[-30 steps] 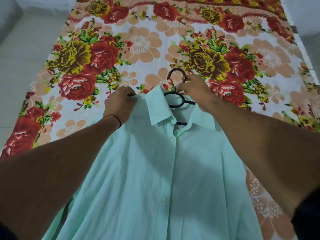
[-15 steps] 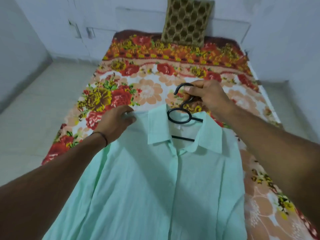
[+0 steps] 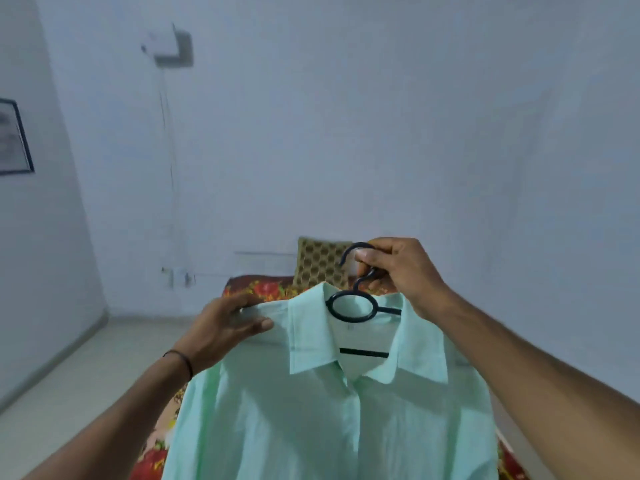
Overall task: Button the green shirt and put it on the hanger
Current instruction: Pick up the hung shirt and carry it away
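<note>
The mint green shirt (image 3: 311,417) hangs in the air in front of me, its front placket closed and its collar folded down. A black plastic hanger (image 3: 351,306) sits inside the collar, with its ring and hook sticking out above the neck. My right hand (image 3: 401,271) pinches the hanger's hook from the right. My left hand (image 3: 225,327) grips the shirt's left shoulder seam, thumb on top of the fabric. The shirt's lower part runs out of the bottom of the view.
Below the shirt lies a bed with a red floral sheet (image 3: 263,289) and a patterned brown cushion (image 3: 320,265) against the white wall. A framed picture (image 3: 14,136) hangs at the left. A pale floor (image 3: 79,382) stretches at the left.
Both hands have lifted the shirt and hanger up off the bed, and my view has tilted upward to the wall. The grips are unchanged.
</note>
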